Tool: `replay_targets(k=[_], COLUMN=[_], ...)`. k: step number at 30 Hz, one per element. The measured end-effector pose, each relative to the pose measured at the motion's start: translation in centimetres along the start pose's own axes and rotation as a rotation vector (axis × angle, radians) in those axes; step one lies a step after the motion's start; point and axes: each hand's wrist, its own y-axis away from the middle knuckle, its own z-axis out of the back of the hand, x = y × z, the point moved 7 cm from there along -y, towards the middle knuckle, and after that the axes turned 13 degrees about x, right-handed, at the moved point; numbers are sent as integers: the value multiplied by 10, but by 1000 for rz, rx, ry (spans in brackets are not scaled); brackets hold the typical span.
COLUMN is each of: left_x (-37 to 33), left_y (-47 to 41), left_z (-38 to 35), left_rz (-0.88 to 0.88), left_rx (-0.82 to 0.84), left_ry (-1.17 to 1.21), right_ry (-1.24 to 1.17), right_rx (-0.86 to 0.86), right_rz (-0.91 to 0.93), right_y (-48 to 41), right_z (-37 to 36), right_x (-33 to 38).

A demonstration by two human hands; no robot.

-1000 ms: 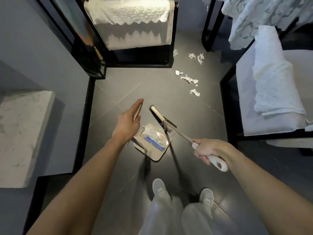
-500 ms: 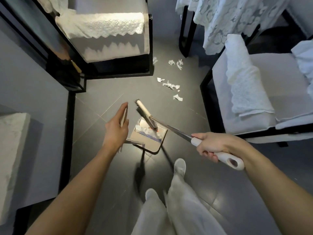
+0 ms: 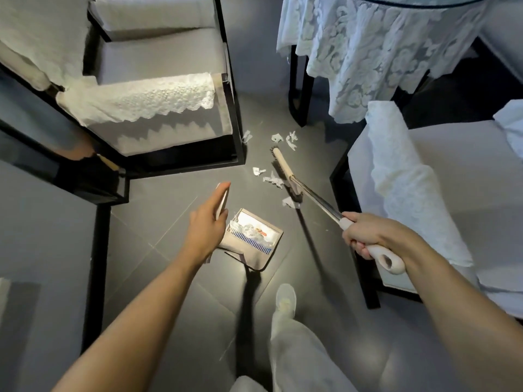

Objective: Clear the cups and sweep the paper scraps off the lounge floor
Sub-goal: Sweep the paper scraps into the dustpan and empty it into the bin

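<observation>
White paper scraps [image 3: 273, 181] lie scattered on the dark tile floor between the furniture, with more scraps [image 3: 284, 138] further back by the table leg. My right hand [image 3: 368, 234] grips the white grip of a long broom. Its beige broom head [image 3: 284, 171] rests among the scraps. My left hand [image 3: 208, 222] holds the upright beige handle of a standing dustpan [image 3: 259, 257]. The pan sits on the floor just in front of me and has crumpled paper and wrappers inside. No cups are in view.
An armchair [image 3: 158, 52] draped with lace stands at the upper left, beside a dark glass side table [image 3: 93, 176]. A lace-covered table [image 3: 368, 52] with a black leg [image 3: 300, 89] is at the upper right. A second chair [image 3: 441, 176] fills the right. My shoe [image 3: 285, 299] is below the dustpan.
I have stepped forward toward the scraps. The broom head swung from above the dustpan out to the scraps. The dustpan came along in my left hand.
</observation>
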Motion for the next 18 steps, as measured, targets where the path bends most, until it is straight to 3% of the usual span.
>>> replay_targets(k=[10,14,18], left_x=[-31,-45,-54], left_y=[-121,-137,-148], left_z=[-7,-15,-15], left_rz=[47,44,50], left_rx=[-78,-88,-91], left_ry=[27,11,39], right_ry=[146,121,-65], right_rx=[-14,96,291], right_rz=[-78,-122,-154], right_y=[-86,-84,-64], right_z=[68,53,33], right_x=[42,35,33])
